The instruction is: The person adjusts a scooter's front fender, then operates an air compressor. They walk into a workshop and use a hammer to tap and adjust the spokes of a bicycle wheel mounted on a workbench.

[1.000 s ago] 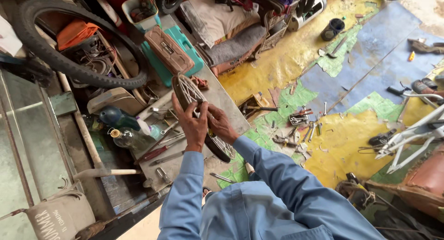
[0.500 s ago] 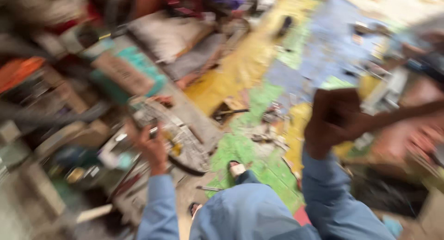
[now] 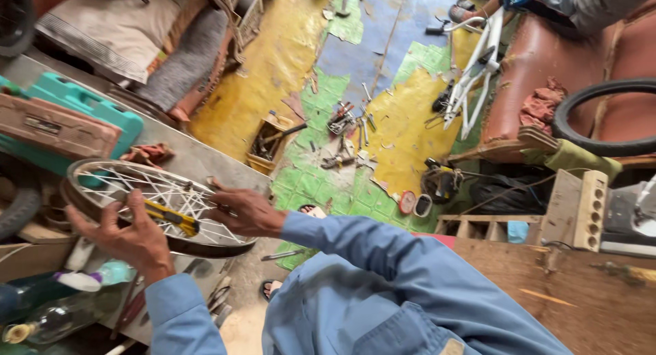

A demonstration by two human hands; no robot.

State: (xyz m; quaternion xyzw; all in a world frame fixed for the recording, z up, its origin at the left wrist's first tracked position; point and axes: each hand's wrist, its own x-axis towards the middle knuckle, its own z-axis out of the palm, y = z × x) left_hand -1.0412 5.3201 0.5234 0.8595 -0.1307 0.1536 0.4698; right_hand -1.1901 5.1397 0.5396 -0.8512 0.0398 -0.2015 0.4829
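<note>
Hands regrouped: your right hand (image 3: pixel 246 211), back from its swing, pinched the spoked wheel (image 3: pixel 157 205) rim while left hand (image 3: pixel 133 235) fingers clamped the yellow-handled tool (image 3: pixel 171 217).

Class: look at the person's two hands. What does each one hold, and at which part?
Left hand grips a yellow-handled tool against the spoked bicycle wheel. Right hand touches the wheel's rim; a firm grip cannot be told.
</note>
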